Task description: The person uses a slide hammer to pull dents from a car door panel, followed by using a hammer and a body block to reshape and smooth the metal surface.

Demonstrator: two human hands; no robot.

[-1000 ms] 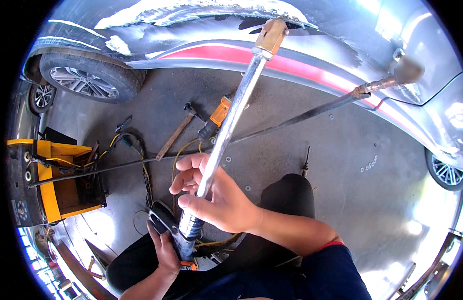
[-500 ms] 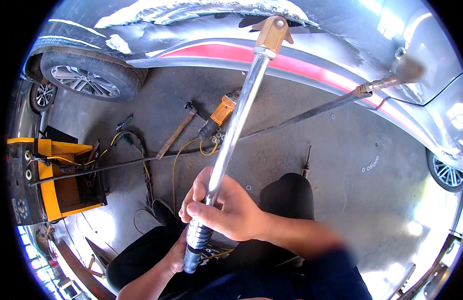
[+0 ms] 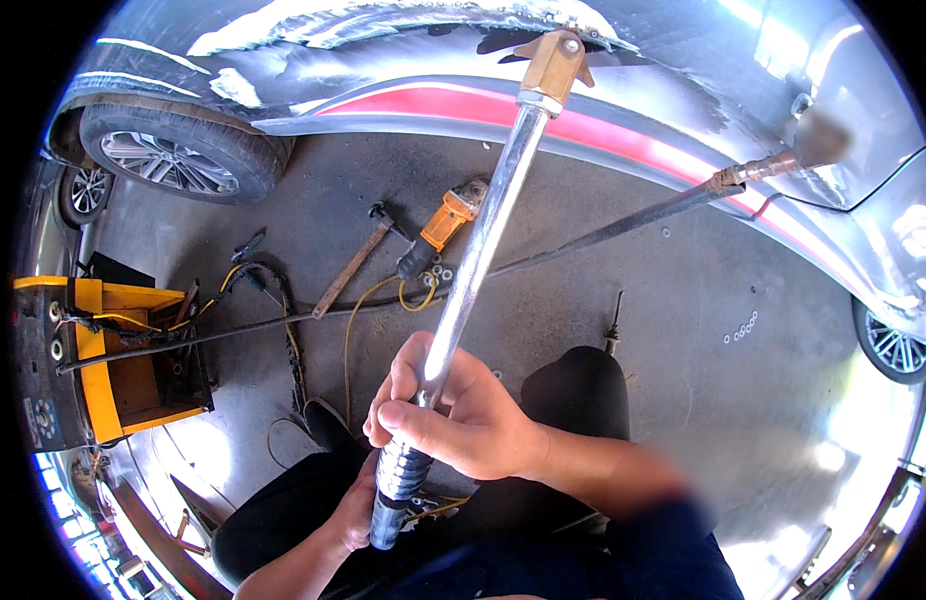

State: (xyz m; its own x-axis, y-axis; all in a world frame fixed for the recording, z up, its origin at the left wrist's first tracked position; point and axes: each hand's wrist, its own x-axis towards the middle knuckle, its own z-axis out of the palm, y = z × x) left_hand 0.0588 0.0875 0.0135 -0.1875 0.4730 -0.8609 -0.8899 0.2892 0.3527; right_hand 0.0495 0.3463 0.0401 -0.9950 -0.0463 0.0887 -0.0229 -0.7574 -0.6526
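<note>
A dent puller [image 3: 488, 225] with a chrome rod, a brass-coloured clawed head [image 3: 555, 72] and a black ribbed grip slants up across the middle. Its head is at the scraped, partly bare grey car side panel [image 3: 413, 45], over a row of small rings along the panel. My right hand [image 3: 468, 415] is closed round the lower rod, just above the grip. Lower down, my left hand [image 3: 358, 505] is closed on the black grip from the left; its fingers are mostly hidden behind it.
On the floor lie a hammer [image 3: 353, 262], an orange angle grinder [image 3: 448, 220] and several washers [image 3: 743, 327]. A long dark bar [image 3: 603, 235] runs from a yellow-and-black machine [image 3: 88, 365] to the car's right side. Cables loop near my feet. A car wheel [image 3: 178, 155] is at upper left.
The dent puller's head and rod have shifted slightly to the right and down. Both my hands have moved a little with it, keeping their hold.
</note>
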